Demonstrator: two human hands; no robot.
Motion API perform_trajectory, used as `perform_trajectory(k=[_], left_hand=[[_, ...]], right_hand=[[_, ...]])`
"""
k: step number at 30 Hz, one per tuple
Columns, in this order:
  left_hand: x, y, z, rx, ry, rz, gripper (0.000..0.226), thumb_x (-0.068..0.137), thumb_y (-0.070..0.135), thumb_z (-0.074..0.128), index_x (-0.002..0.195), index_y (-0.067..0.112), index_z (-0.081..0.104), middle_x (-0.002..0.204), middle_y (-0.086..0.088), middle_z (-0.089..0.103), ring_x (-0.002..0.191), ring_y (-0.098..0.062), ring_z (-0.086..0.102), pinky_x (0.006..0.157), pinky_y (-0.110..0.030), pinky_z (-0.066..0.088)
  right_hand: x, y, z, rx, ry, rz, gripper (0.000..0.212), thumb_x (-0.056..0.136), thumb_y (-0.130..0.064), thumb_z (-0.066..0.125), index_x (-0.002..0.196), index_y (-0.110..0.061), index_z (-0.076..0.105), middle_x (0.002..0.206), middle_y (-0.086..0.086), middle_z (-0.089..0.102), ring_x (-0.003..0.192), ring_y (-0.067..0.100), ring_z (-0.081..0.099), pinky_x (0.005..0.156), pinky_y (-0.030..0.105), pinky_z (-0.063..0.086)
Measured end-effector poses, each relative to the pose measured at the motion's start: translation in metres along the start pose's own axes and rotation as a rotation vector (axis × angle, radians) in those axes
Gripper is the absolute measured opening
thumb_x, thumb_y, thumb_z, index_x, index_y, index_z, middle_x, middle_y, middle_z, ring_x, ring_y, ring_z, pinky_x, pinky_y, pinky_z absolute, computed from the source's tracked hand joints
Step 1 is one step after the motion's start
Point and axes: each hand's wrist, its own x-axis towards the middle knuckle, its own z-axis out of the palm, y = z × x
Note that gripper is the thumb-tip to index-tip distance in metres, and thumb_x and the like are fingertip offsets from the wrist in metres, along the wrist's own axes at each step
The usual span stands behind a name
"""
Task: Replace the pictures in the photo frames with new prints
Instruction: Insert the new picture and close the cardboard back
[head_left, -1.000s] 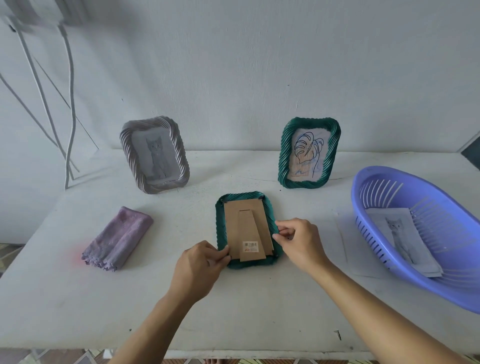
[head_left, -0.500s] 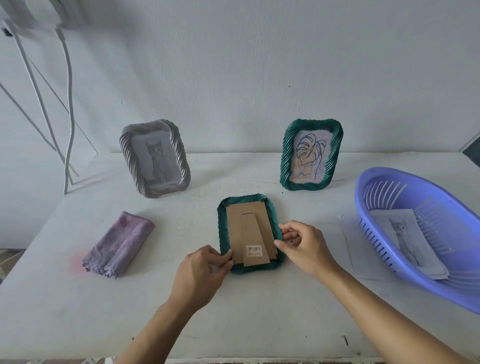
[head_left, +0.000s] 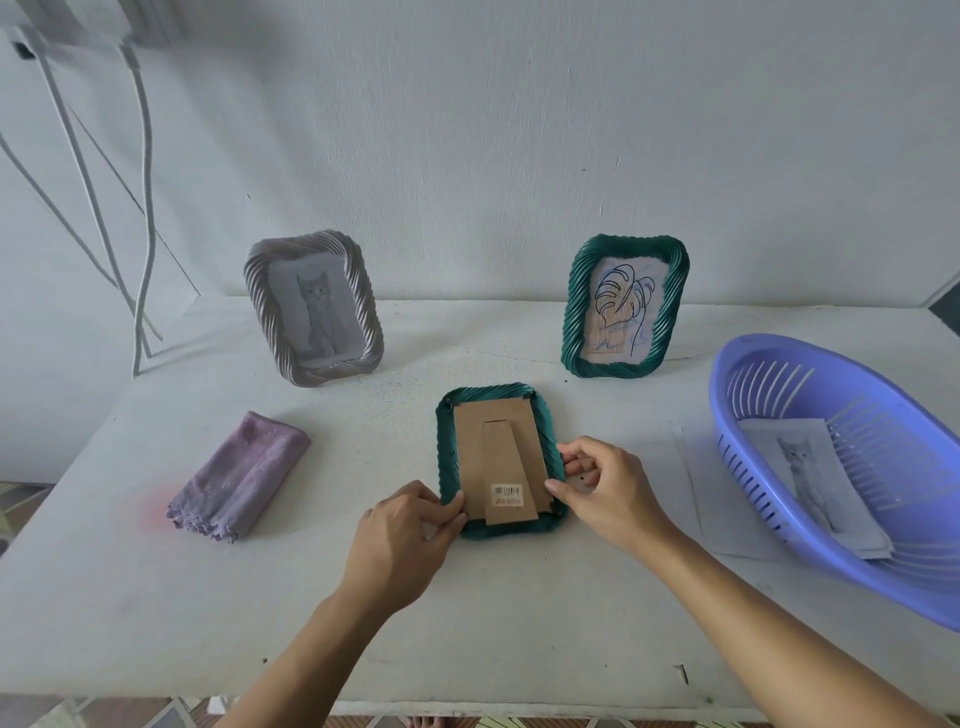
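A green twisted frame (head_left: 448, 451) lies face down at the table's middle, its brown cardboard back (head_left: 501, 457) and stand facing up. My left hand (head_left: 402, 540) pinches the frame's lower left corner with curled fingers. My right hand (head_left: 610, 491) curls round the frame's right edge, thumb by the lower right corner of the backing. A grey frame (head_left: 313, 307) with a cat print stands at the back left. Another green frame (head_left: 626, 306) holding a leaf drawing stands at the back right. A cat print (head_left: 810, 470) lies in the purple basket (head_left: 852, 551).
A folded purple cloth (head_left: 241, 478) lies at the left. A sheet of paper (head_left: 698, 483) sticks out from under the basket at the right. White cables (head_left: 143, 208) hang down the wall at the far left. The table's front edge (head_left: 467, 709) is near me.
Both hands stay on the face-down frame's lower corners; the fingers have shifted only slightly. The view has tilted a little.
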Motion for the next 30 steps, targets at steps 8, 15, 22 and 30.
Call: perform_trajectory(k=[8, 15, 22, 30], left_hand=[[0.022, 0.007, -0.021, -0.035, 0.068, -0.046, 0.021, 0.092, 0.045, 0.064, 0.108, 0.038, 0.076, 0.097, 0.015, 0.057, 0.084, -0.003, 0.054, 0.068, -0.015, 0.038], [0.033, 0.044, -0.009, 0.238, -0.164, 0.076, 0.043, 0.097, 0.058, 0.045, 0.139, 0.05, 0.044, 0.151, 0.014, 0.036, 0.137, -0.015, 0.033, 0.102, -0.042, 0.025], [0.034, 0.051, -0.006, 0.236, -0.159, 0.077, 0.048, 0.1, 0.057, 0.037, 0.147, 0.049, 0.033, 0.155, 0.022, 0.03, 0.141, -0.013, 0.019, 0.097, -0.038, 0.021], [0.035, 0.086, -0.035, -0.136, -0.114, 0.012, 0.064, 0.092, 0.072, 0.028, 0.148, 0.041, 0.036, 0.144, 0.015, 0.047, 0.136, -0.007, 0.041, 0.107, -0.038, 0.023]], right_hand=[[0.014, -0.013, -0.001, 0.007, 0.062, 0.146, 0.029, 0.086, -0.03, 0.075, 0.111, -0.018, 0.066, 0.087, -0.006, 0.07, 0.079, 0.005, 0.065, 0.07, 0.013, 0.044], [0.023, -0.019, 0.006, -0.1, 0.027, 0.18, 0.033, 0.085, -0.026, 0.076, 0.115, -0.016, 0.066, 0.088, -0.006, 0.065, 0.084, 0.016, 0.064, 0.076, 0.025, 0.049], [0.019, -0.034, -0.003, 0.276, 0.048, 0.241, 0.028, 0.092, -0.015, 0.066, 0.119, -0.023, 0.065, 0.099, -0.002, 0.067, 0.09, 0.008, 0.062, 0.072, 0.02, 0.049], [0.008, -0.084, -0.016, 0.578, -0.007, 0.036, 0.023, 0.096, -0.019, 0.062, 0.116, -0.025, 0.071, 0.104, -0.013, 0.074, 0.095, 0.003, 0.067, 0.077, 0.026, 0.057]])
